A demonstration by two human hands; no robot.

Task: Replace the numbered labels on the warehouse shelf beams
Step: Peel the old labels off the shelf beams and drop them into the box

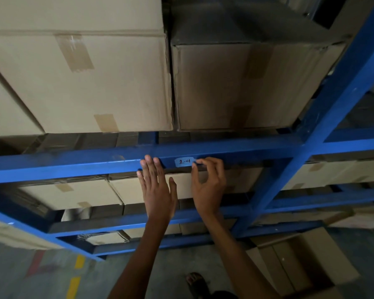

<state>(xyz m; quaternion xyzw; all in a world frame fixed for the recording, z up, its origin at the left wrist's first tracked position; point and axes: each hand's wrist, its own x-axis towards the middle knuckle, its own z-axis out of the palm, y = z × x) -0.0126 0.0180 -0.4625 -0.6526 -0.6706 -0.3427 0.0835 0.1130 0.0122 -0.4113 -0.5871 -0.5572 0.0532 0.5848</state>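
Currently, label: pale-blue paper label [184,162] marked 2-4, stuck on blue steel shelf beam [73,166]; thin, light, likely tears; peel from an edge.
Right hand [207,186]: thumb and forefinger apparently pinch its right edge.
Left hand [156,186]: flat, fingers straight, on the beam just left of it.

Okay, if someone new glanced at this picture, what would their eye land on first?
The pale label marked 2-4 stands out on the blue beam at mid-frame, with the right hand pinching its right edge. Just left of it, the left hand rests flat against the same beam, fingers straight. Large cardboard boxes fill the shelf above.
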